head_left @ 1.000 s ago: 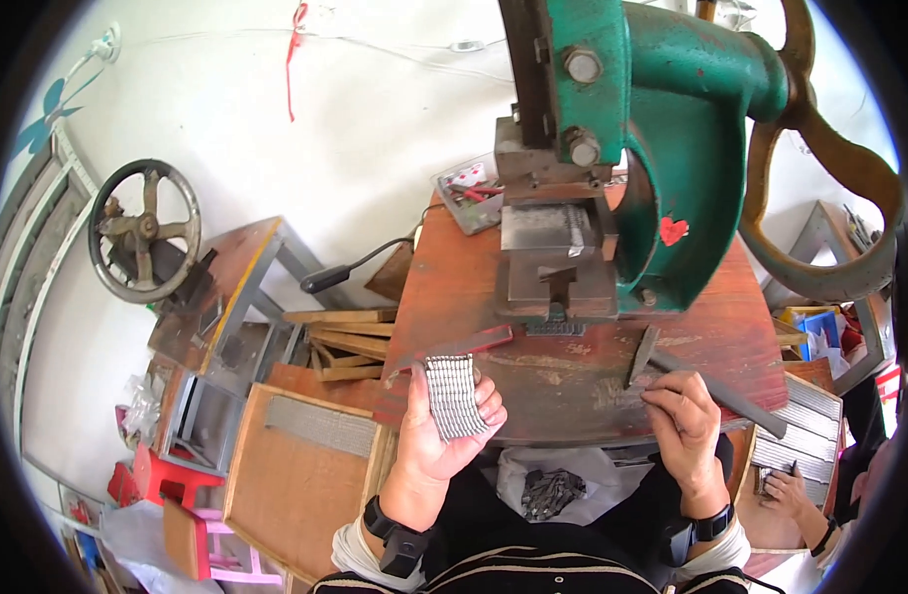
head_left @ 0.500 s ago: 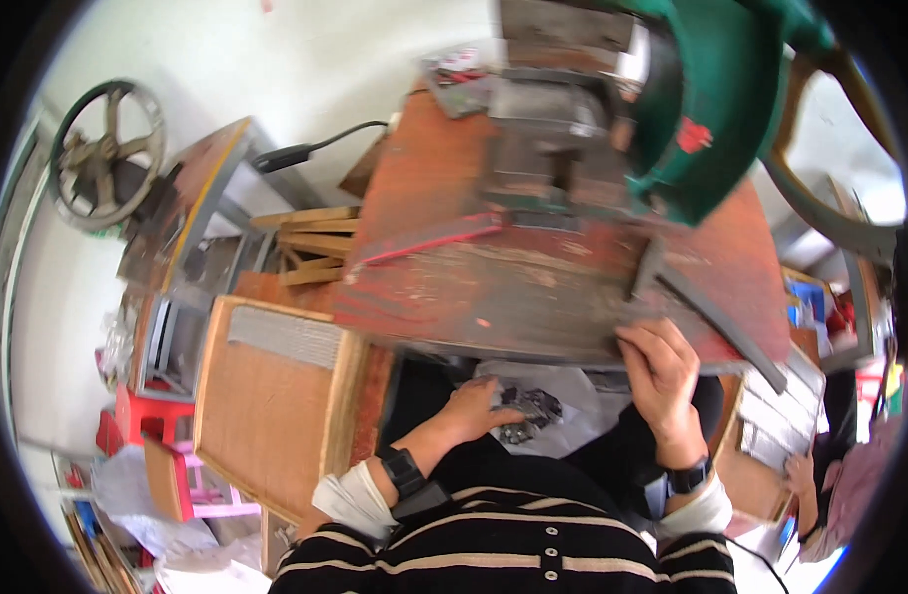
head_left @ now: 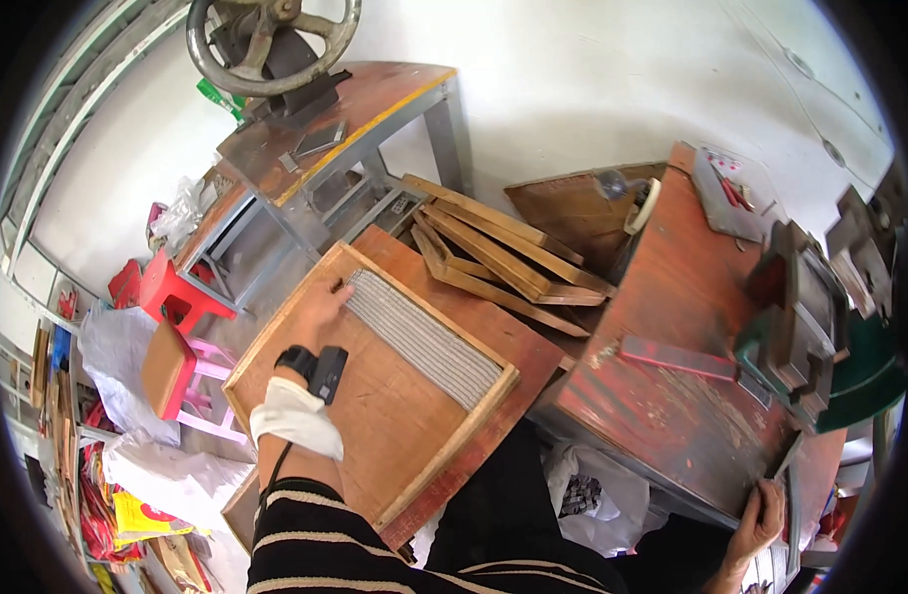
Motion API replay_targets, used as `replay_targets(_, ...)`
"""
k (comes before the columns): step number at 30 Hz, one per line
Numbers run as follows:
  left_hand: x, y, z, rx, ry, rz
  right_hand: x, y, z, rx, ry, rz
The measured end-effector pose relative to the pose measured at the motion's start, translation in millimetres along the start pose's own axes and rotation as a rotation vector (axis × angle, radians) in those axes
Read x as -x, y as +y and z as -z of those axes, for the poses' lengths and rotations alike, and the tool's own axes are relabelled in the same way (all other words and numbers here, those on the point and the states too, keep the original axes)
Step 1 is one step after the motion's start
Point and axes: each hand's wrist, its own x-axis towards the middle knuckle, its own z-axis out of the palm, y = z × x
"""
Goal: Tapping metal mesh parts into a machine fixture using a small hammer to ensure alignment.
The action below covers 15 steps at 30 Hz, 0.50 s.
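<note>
My left hand (head_left: 320, 309) reaches out over a shallow wooden tray (head_left: 395, 426) and its fingertips touch the far left end of a long row of grey metal pieces (head_left: 424, 342) lying across the tray. The fingers are partly hidden by the back of the hand. A black watch sits on that wrist. My right hand (head_left: 758, 520) is at the lower right, fingers curled over the near edge of the worn red worktable (head_left: 672, 416), next to a grey metal strip.
A green press machine (head_left: 820, 337) stands on the worktable at the right. Stacked wooden frames (head_left: 504, 257) lie beyond the tray. A handwheel machine (head_left: 271, 40) sits on a far table. Red stool (head_left: 167, 287), pink stool and bags crowd the left floor. A plastic bag of metal bits (head_left: 583, 495) hangs below the worktable.
My view has swung left from the press to the tray. My left hand, which held a grey stack a second ago, has gone down and out to the row in the tray. The right hand stays at the table edge.
</note>
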Motion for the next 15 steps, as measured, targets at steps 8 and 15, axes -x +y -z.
replay_targets(8, -41, 33, 15, 0.270, -0.518, 0.105, -25, -52, -14, 0.264, 0.086, -0.053)
replay_targets(15, -27, 47, 17, 0.089, -0.408, -0.001, -25, -58, -13, 0.254, 0.064, -0.106)
